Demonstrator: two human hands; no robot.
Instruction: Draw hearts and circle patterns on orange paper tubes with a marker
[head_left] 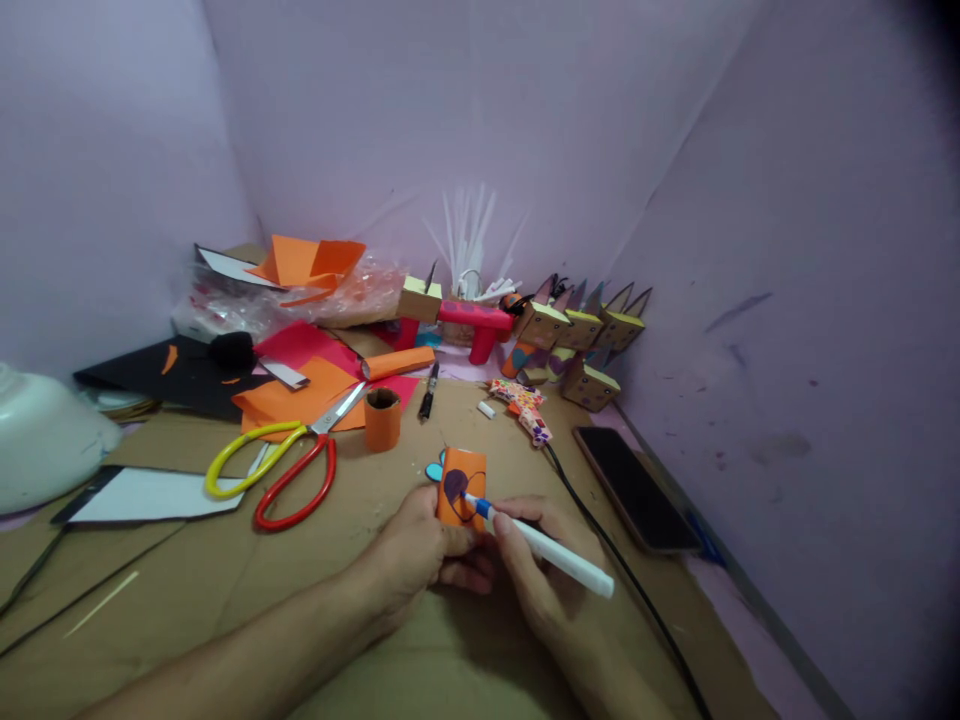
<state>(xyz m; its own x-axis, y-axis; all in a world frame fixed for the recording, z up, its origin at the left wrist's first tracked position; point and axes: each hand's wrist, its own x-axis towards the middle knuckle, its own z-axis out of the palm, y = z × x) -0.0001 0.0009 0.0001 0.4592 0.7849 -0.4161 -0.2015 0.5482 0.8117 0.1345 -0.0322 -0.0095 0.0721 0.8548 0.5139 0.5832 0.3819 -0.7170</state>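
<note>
**Lilac walls (487, 110), cardboard-covered counter (187, 590), and a heart (455, 484) half in purple!**

And it's all happening front and centre! Down at the near side of the counter, the left hand (420, 530) pinches an orange paper piece (475, 464) by its lower edge, thumb on top and fingers curled beneath. Over on the other side, the right hand (546, 560) has a white marker (559, 555) gripped between thumb and fingers, its blue collar angled in and the tip right on the heart!

So what's the score? One lobe, on the left, looks filled in dark purple; the other shows a drawn outline with orange inside, so I'd call this drawing about half coloured, that right side being what's left. Light-blue shapes (433, 470) peek out beside the paper's left edge.

Look around the field! Scissors (315, 430) lie splayed to the left, an orange tube (382, 422) stands upright near them, and a second orange roll (397, 362) lies behind it. A black pen (429, 392) sits beyond, a patterned glue gun (529, 410) rests to the right, then a smartphone (634, 490). At the back, box-headed cardboard figures (544, 325) with pointed ears crowd together like spectators!
</note>
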